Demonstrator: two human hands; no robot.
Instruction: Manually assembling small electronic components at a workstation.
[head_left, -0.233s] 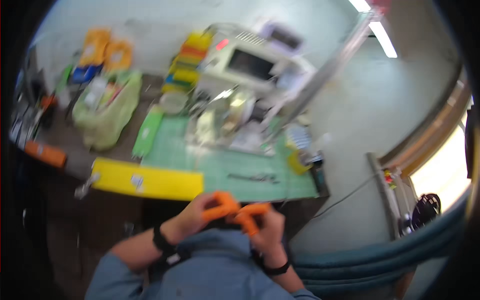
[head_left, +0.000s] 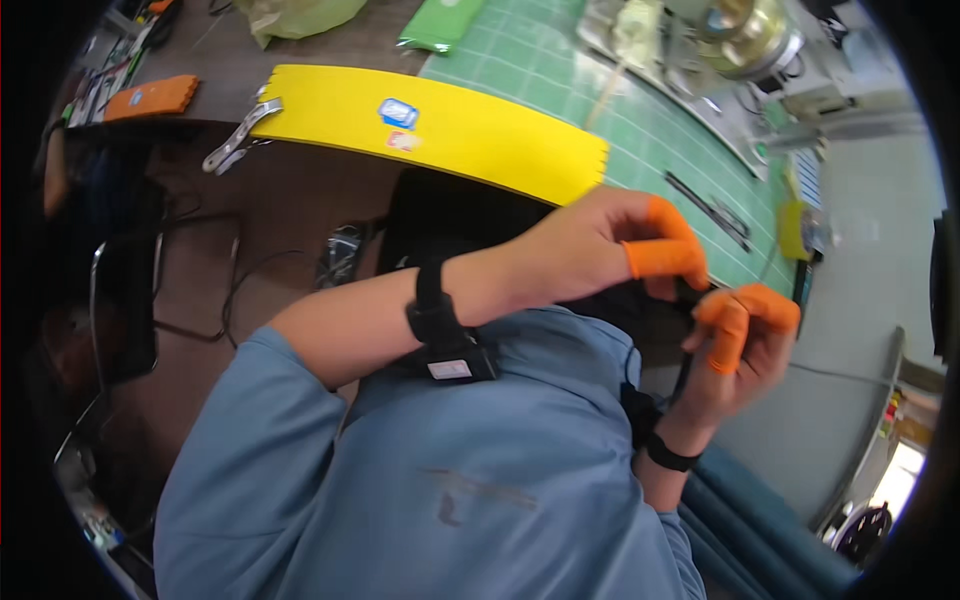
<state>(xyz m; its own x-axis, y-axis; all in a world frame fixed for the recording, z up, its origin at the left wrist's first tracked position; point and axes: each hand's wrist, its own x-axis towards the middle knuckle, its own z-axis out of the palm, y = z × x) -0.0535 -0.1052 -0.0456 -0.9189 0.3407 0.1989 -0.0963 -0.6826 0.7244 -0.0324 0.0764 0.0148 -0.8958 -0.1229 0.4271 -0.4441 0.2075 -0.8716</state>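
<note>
Over my lap at the bench's front edge, my left hand is pinched closed, thumb and a finger covered by orange finger cots. Just right of it, my right hand is also closed, with orange cots on its thumb and a finger. The fingertips of the two hands nearly meet. Whatever they hold, if anything, I cannot make out. Beyond my left hand lies a long yellow board with small stickers. A silver hand tool rests at the board's left end.
The green gridded mat bears a thin black tool and a green packet. Farther right stand a machine with a metal base and a yellow container. An orange strip lies left. A metal-framed chair stands below.
The head view has tilted down and swung, so the bench sits higher and my arms look larger. Both hands appear farther right, their fingers still bent close together.
</note>
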